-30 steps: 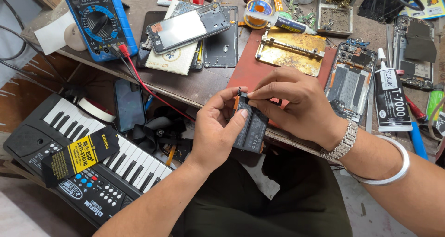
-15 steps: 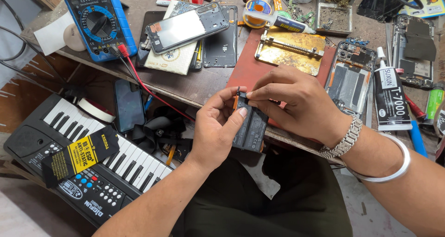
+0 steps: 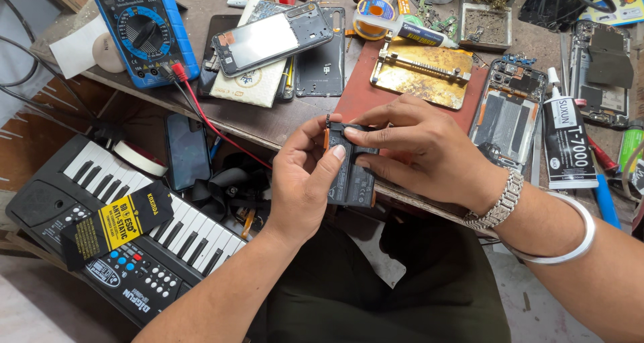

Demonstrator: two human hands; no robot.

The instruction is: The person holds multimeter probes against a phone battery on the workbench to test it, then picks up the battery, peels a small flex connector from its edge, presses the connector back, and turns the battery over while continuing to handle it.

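Black phone battery (image 3: 351,170) held upright in front of the counter (image 3: 268,125) edge, over the person's lap. Left hand (image 3: 305,182) grips its left side, thumb pressed on the face, fingers curled behind. Right hand (image 3: 419,152) pinches the top edge, fingertips closed on it. Behind the hands: brass-coloured holder plate (image 3: 422,74) on a red mat (image 3: 355,98), opened phone (image 3: 506,111) to the right, black glue tube (image 3: 569,141). Blue multimeter (image 3: 144,31) far left, small keyboard (image 3: 121,229) below the counter.
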